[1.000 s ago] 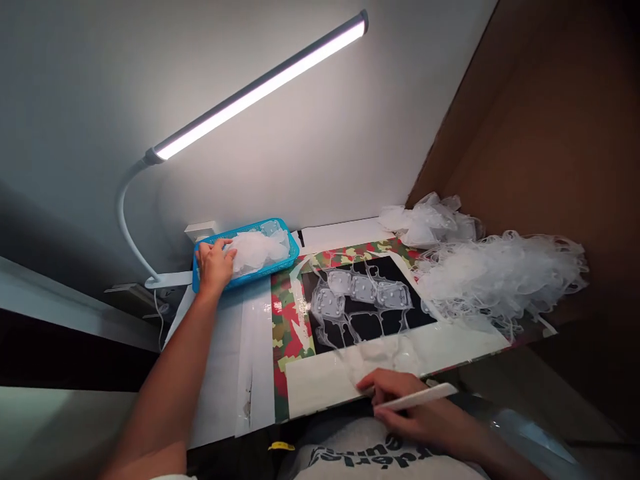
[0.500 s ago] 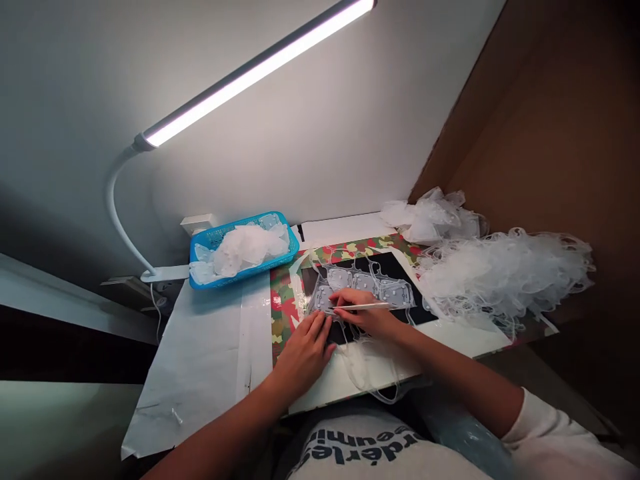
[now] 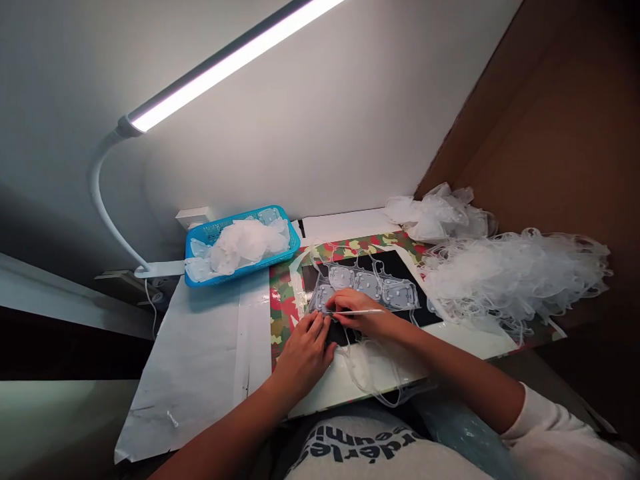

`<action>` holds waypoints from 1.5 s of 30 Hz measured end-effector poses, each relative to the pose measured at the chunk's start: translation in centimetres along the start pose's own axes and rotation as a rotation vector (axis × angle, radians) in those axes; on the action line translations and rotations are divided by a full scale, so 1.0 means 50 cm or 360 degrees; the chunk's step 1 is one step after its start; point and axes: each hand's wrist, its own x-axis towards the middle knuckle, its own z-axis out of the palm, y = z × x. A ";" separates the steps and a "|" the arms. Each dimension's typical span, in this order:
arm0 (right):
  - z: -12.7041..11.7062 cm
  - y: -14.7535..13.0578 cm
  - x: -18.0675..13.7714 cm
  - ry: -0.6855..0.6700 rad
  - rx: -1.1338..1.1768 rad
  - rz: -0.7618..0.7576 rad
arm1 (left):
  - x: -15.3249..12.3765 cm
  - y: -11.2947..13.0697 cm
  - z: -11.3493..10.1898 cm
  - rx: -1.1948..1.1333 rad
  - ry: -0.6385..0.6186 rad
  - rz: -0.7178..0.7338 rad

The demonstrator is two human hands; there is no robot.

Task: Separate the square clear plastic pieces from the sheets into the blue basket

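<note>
Both hands are meeting over a clear moulded sheet [image 3: 367,285], the right one working a slim white stick.
The left hand [image 3: 303,350] is reaching in palm down, its fingertips resting at the sheet's near-left edge, its thumb standing apart; the right hand [image 3: 363,313] is bending inward, finger and thumb clamping the white stick [image 3: 369,311], which is pointing left. A second ago the left hand was dipping into the blue basket [image 3: 260,265]; now it is lying beside the right. The sheet is lying on a black pad [image 3: 400,262], the right fingers partly hiding it. Tangled clear strands [image 3: 520,280] are crowding the pad's right side; a lamp [image 3: 225,75] is shining above.
</note>
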 end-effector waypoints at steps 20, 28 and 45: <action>-0.159 0.033 -0.014 0.1393 0.0479 0.0614 | 0.024 -0.010 -0.043 -0.0332 0.0017 -0.0187; -0.055 -0.139 -0.031 0.0311 0.0412 0.0381 | 0.161 -0.059 -0.072 -0.2573 -0.0514 -0.1124; -0.044 -0.017 0.063 0.0210 0.0789 0.0467 | 0.116 -0.058 -0.051 -0.1499 -0.0028 -0.0859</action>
